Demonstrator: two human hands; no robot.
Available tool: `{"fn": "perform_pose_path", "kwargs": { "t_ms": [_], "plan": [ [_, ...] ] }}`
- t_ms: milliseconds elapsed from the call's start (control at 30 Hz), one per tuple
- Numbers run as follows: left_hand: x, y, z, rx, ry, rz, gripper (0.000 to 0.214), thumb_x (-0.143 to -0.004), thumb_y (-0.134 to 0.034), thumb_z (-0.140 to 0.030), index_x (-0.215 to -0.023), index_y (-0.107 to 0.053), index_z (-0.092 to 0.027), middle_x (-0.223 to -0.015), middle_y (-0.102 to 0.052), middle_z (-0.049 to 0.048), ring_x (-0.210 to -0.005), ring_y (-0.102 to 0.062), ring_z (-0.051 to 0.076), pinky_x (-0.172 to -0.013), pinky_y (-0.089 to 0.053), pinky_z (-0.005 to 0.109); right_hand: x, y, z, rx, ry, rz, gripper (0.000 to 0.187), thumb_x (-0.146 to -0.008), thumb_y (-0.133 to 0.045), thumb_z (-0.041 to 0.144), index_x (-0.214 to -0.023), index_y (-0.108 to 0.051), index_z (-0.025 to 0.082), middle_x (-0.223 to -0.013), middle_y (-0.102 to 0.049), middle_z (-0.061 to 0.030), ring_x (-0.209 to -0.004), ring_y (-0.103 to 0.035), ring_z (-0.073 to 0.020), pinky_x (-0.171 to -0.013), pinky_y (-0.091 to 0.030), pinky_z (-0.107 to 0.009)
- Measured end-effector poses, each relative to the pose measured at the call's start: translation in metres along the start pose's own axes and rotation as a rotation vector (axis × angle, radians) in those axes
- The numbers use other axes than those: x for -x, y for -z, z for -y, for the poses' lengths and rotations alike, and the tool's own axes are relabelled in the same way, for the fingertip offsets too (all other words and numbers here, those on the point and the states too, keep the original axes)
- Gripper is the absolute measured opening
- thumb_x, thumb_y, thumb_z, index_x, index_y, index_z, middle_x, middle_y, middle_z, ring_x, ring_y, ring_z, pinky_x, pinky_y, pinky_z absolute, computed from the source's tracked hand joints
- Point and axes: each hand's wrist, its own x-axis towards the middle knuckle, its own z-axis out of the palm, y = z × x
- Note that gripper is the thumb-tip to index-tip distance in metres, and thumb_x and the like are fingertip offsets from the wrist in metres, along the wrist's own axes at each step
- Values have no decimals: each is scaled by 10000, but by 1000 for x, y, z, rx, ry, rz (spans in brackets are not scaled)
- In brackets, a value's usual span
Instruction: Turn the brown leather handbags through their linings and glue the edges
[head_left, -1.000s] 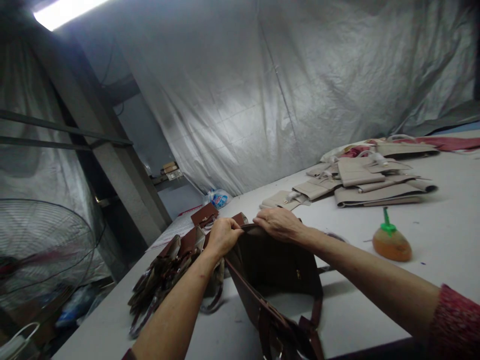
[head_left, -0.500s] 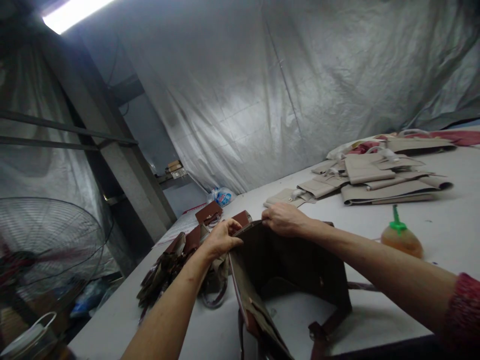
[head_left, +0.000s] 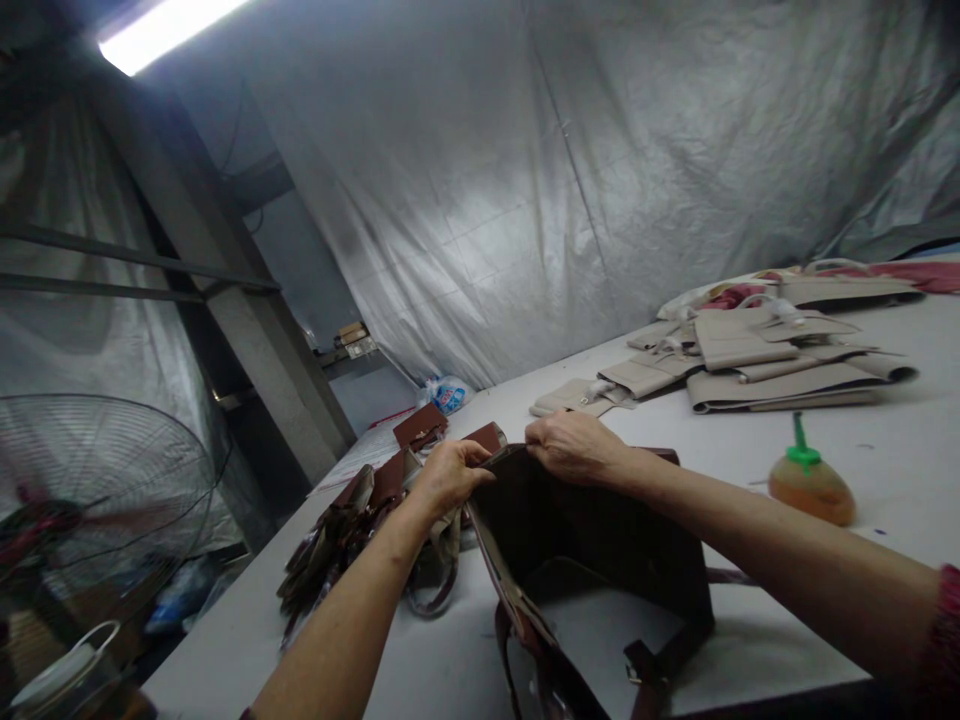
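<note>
A brown bag body (head_left: pixel 622 510) with a dark lining stands on the white table, its open side turned toward me and the tabletop showing through it. My left hand (head_left: pixel 452 478) pinches its far upper edge at the left corner, thumb toward me. Close beside it, my right hand (head_left: pixel 570 447) is closed on the same edge, fingers curled over it. A strap with a buckle (head_left: pixel 639 662) hangs at the bag's near right. The fingertips of both hands are partly hidden behind the edge.
Brown bag pieces (head_left: pixel 360 510) lie heaped at left. Beige bag pieces (head_left: pixel 772 360) are stacked at the back right. A squeeze bottle (head_left: pixel 811 482) with a green nozzle and orange liquid stands right of my forearm. A lidded jar (head_left: pixel 71 675) and a fan (head_left: pixel 97 500) are at far left.
Both hands keep hold of the bag's edge, close together. The bag's near left side has swung slightly to the right. The whole view has shifted a little.
</note>
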Motion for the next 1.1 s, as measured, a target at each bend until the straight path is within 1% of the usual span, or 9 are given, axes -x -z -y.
{"fn": "perform_pose_path", "kwargs": {
  "t_ms": [67,133,200,267,400,633,767,967,1100],
  "plan": [
    [0,0,1,4,-19,0,281,-654,-709,-206,-929,-760,-182,-838,-751,25,-754,-658,159,-677,-488,230,1,0,5,-50,66,-64,249,-853,-471,184,-975,-687,197,-979,-689,-83,-897,-608,-209,-733,-396,-285],
    [-1,0,3,19,-24,2,297,-650,-715,-208,-940,-760,-168,-849,-752,34,-765,-662,168,-686,-495,238,1,-1,11,-120,196,-127,260,-813,-515,144,-1013,-672,197,-1041,-650,-70,-968,-561,-198,-792,-393,-278],
    [-2,-1,5,52,-29,7,300,-645,-719,-206,-938,-759,-160,-848,-752,39,-770,-664,177,-684,-499,246,-3,-5,17,-164,300,-161,225,-800,-568,158,-993,-680,187,-1016,-628,-73,-982,-527,-204,-813,-388,-288],
    [-2,-2,7,109,-38,11,290,-638,-723,-198,-923,-758,-155,-838,-750,39,-761,-663,177,-679,-498,248,-7,-11,21,-156,324,-162,183,-801,-607,177,-965,-687,180,-983,-615,-76,-967,-511,-210,-788,-385,-294],
    [-2,-4,8,235,-33,25,265,-610,-740,-174,-872,-754,-139,-809,-746,40,-711,-648,159,-668,-484,245,-17,-24,21,-138,285,-168,94,-831,-617,188,-880,-697,181,-935,-602,-66,-925,-501,-198,-741,-366,-287],
    [-2,-5,5,290,-32,41,238,-603,-717,-125,-839,-750,-123,-787,-742,39,-689,-631,138,-674,-460,231,-24,-31,17,-206,246,-168,160,-880,-565,202,-801,-702,180,-883,-608,-42,-875,-526,-158,-705,-348,-257],
    [-1,-4,6,233,-62,29,237,-608,-721,-143,-843,-751,-126,-778,-734,35,-688,-623,138,-657,-453,227,-24,-33,20,-216,197,-157,158,-871,-574,240,-805,-704,179,-873,-616,-41,-803,-548,-149,-657,-331,-258],
    [3,2,-3,42,-57,-23,219,-653,-734,-295,-816,-771,-152,-763,-727,30,-734,-627,164,-633,-445,228,-24,-27,26,-292,111,-150,103,-798,-635,248,-775,-691,165,-851,-651,-55,-776,-575,-167,-650,-349,-255],
    [4,3,-5,-45,-55,-47,200,-690,-700,-314,-808,-776,-171,-718,-712,18,-693,-610,153,-605,-427,221,-26,-10,17,-405,-27,-179,200,-881,-501,250,-898,-673,148,-806,-677,-40,-736,-584,-147,-656,-400,-231]
  ]
}}
